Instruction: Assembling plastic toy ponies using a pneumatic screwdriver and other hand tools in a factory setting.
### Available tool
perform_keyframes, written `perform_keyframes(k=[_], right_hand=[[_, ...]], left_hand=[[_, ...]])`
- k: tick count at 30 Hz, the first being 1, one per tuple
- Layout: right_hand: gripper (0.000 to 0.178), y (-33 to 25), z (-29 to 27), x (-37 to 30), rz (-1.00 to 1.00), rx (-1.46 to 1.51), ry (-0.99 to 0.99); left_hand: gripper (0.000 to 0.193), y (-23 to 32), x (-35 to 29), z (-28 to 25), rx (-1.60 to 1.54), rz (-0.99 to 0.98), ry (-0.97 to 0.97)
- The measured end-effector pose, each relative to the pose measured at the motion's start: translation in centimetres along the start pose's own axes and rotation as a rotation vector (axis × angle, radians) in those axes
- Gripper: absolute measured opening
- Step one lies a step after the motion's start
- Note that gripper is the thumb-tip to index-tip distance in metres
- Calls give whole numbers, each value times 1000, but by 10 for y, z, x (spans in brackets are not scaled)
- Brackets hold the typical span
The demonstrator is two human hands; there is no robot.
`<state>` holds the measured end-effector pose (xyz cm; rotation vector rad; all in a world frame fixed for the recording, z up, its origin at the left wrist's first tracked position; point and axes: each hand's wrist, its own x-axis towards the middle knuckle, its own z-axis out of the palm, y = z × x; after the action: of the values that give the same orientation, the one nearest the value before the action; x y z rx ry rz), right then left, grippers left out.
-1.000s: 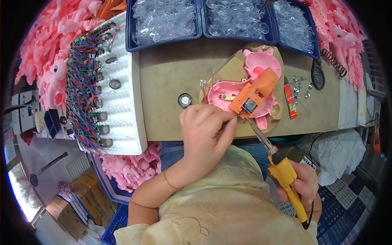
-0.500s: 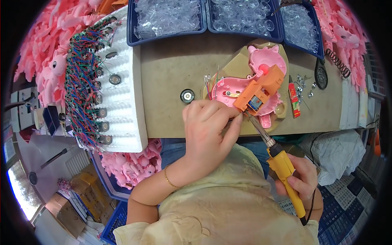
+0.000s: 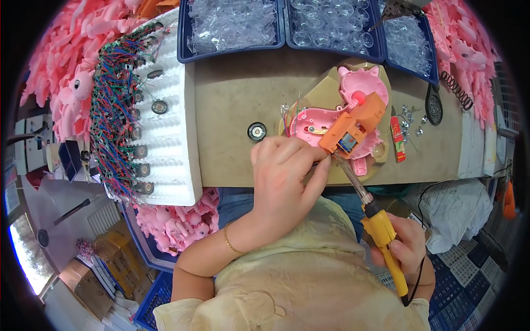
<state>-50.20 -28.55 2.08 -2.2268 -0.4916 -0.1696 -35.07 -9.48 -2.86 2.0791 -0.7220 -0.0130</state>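
My right hand (image 3: 407, 245) is wrapped round the yellow handle of a soldering iron (image 3: 380, 227). Its tip reaches the lower left edge of an orange plastic housing (image 3: 369, 113), close to my left fingertips. My left hand (image 3: 288, 175) is closed in a pinch at that edge; whatever its fingers hold is hidden. The housing lies over a pink toy half-shell (image 3: 309, 122), which rests in a tan holder (image 3: 321, 91). Inside an opening of the housing a small blue part shows. Thin coloured wires (image 3: 286, 121) stick up at the shell's left end.
A round black speaker (image 3: 256, 131) lies left of the shell. On the left, a white foam tray (image 3: 186, 127) carries wired speakers. Blue bins (image 3: 284, 25) of clear plastic parts line the back. A red strip (image 3: 397, 138) and small metal bits (image 3: 407, 118) lie at right.
The whole view has shifted slightly. Both hands, the soldering iron and the housing keep nearly the same places relative to each other; the iron's handle has swung a little left.
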Motion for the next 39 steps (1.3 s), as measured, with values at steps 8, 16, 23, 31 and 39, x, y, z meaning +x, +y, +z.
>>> perform_keyframes(k=[8,16,23,31,39], right_hand=[[51,-6,-2,5,64,2,30],[56,-7,-8,-6,109,-160,97],[54,-1,-10,-4,80,-75,224],[54,7,-8,-11,-11,-79,397],[58,4,-17,-12,163,238,333]], left_hand=[[4,1,1,0,-10,-12,0],[4,2,3,-2,2,-7,-18],[4,11,6,-10,71,-74,-104],[9,5,3,-16,220,209,41],[8,16,27,-22,101,54,-122]])
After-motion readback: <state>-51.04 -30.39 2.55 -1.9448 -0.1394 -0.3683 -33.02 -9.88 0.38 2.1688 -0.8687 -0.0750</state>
